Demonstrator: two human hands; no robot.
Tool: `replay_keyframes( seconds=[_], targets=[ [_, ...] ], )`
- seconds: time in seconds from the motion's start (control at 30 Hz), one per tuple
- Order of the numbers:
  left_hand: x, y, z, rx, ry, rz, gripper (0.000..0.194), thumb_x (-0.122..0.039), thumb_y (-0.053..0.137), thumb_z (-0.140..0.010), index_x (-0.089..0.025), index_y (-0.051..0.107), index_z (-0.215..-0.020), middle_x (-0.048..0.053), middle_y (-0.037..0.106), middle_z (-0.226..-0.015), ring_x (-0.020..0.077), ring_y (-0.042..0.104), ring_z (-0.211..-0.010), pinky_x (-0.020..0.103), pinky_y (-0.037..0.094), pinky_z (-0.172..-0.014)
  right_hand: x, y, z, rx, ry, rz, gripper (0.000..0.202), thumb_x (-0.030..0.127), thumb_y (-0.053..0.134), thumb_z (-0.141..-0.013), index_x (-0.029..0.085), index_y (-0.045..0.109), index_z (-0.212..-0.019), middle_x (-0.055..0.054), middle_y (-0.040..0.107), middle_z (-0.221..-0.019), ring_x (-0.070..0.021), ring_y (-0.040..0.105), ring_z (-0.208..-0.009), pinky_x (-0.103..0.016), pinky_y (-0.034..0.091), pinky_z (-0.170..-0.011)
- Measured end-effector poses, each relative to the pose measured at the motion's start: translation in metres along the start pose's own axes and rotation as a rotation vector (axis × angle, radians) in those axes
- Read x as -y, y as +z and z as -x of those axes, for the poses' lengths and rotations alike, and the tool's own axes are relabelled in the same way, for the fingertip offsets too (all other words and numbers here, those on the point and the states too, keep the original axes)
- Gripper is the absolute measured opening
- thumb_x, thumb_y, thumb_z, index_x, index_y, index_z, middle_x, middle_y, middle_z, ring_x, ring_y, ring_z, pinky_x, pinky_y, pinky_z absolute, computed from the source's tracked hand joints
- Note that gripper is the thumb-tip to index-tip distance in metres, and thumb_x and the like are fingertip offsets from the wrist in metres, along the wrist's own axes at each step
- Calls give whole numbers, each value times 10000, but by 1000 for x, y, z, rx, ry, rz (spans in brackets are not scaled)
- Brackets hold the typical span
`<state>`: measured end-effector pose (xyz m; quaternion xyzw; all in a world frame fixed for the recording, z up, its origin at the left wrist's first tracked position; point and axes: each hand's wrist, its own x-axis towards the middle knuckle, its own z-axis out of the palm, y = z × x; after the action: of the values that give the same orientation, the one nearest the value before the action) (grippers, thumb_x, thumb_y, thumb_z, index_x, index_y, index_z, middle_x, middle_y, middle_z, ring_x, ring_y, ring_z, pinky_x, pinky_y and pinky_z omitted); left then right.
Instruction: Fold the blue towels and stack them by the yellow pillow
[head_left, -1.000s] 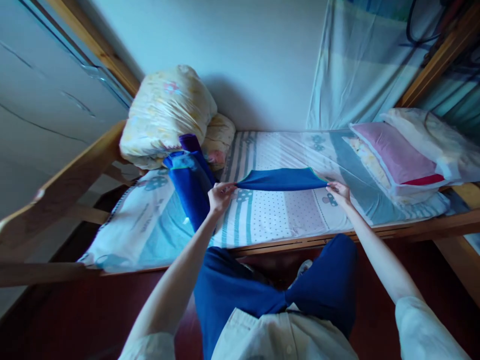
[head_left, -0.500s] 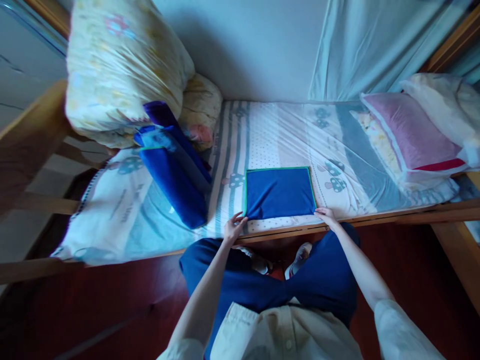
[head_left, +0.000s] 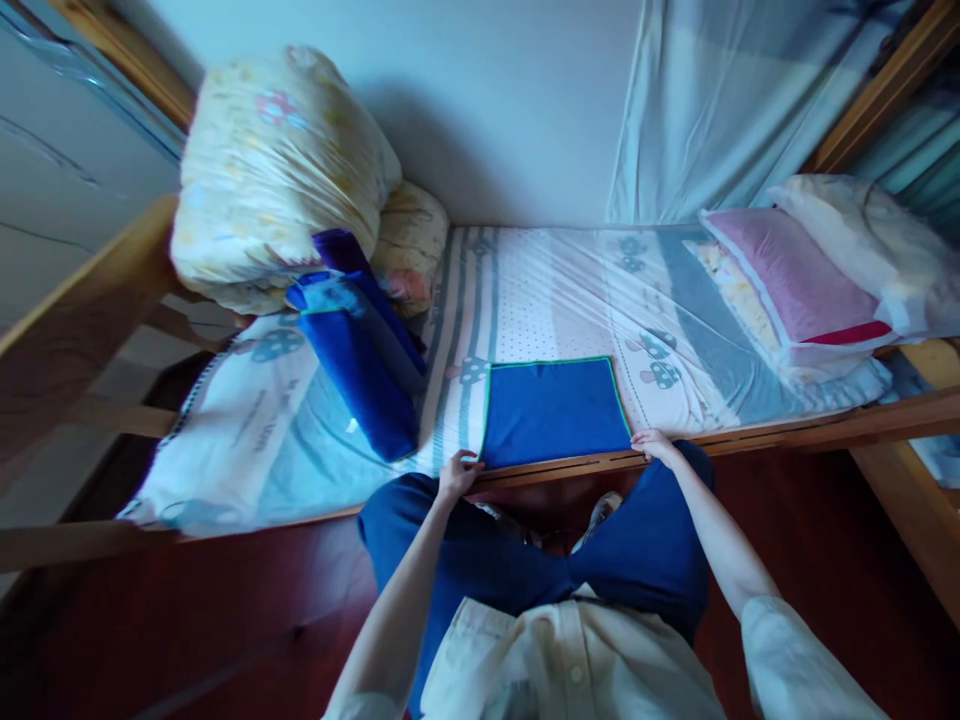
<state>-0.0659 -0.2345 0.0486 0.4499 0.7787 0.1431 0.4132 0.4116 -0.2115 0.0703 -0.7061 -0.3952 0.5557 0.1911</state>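
A blue cloth (head_left: 555, 408) with green edging lies flat, roughly a rectangle, at the front edge of the bed. My left hand (head_left: 459, 474) pinches its near left corner, close to the wooden bed rail. At the near right corner, my right hand (head_left: 654, 446) has its fingers closed on the cloth's edge. Left of the cloth lies a stack of folded blue cloths (head_left: 360, 375), with a dark purple cloth (head_left: 343, 252) among them. Neither hand touches that stack.
A large patterned quilt bundle (head_left: 277, 180) stands on the bed's left end. At the right end are a pink pillow (head_left: 795, 275) and a plastic-wrapped bundle (head_left: 885, 250). The wooden bed rail (head_left: 780, 438) runs along the front, above my knees. A pale curtain (head_left: 682, 110) hangs behind.
Both hands have drawn the cloth's near edge toward me, so it now reaches the bed rail. The camera view has shifted slightly.
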Motion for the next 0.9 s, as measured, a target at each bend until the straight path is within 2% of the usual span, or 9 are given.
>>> replay_keyframes(
  seconds=[0.13,0.3,0.4,0.5,0.7,0.8,0.9],
  targets=[
    [-11,0,-11,41,3,18,284,-358,728,-793,-230,582,-1000,51,796,-955,215,751,-943,277,566,-762,14,-2,-2,65,-3,-35,251,261,813,-690,151,736,-902,-29,713,-723,-57,439,-469,-168,328,-414],
    [-35,4,-50,32,-54,53,337,-388,702,-791,-203,639,-1066,90,793,-996,223,734,-949,276,535,-739,31,7,-25,72,-3,-11,282,283,815,-708,169,754,-958,-27,727,-772,-62,422,-489,-171,305,-416],
    [-48,3,-71,55,-23,131,377,-442,722,-737,-194,697,-1019,87,791,-955,232,719,-940,278,517,-724,39,13,-45,27,14,17,272,305,802,-728,197,767,-975,-14,724,-768,-69,418,-501,-174,302,-431],
    [-57,-2,-89,81,23,267,499,-538,775,-628,-184,736,-978,95,780,-945,245,694,-948,284,496,-703,47,15,-66,7,3,23,293,335,791,-744,218,776,-1011,-6,724,-775,-81,451,-535,-178,325,-468],
    [-69,-9,-120,106,-1,550,763,-631,863,-411,-148,756,-992,103,737,-927,213,644,-859,276,466,-657,71,12,-113,-54,-50,-12,364,388,790,-746,240,773,-1078,-31,771,-1019,-112,580,-698,-182,392,-541],
    [-75,-11,-137,106,0,602,749,-600,878,-403,-145,751,-985,66,707,-856,168,607,-778,255,451,-638,81,13,-138,-100,-80,-41,373,395,796,-740,222,773,-1069,-51,772,-1079,-135,632,-796,-182,426,-562],
    [-85,-10,-157,66,23,611,667,-547,853,-481,-144,734,-998,44,689,-828,146,590,-746,242,454,-633,87,15,-163,-173,-97,-50,402,421,802,-734,203,770,-1069,-63,780,-1054,-166,670,-837,-211,487,-599]
  ],
)
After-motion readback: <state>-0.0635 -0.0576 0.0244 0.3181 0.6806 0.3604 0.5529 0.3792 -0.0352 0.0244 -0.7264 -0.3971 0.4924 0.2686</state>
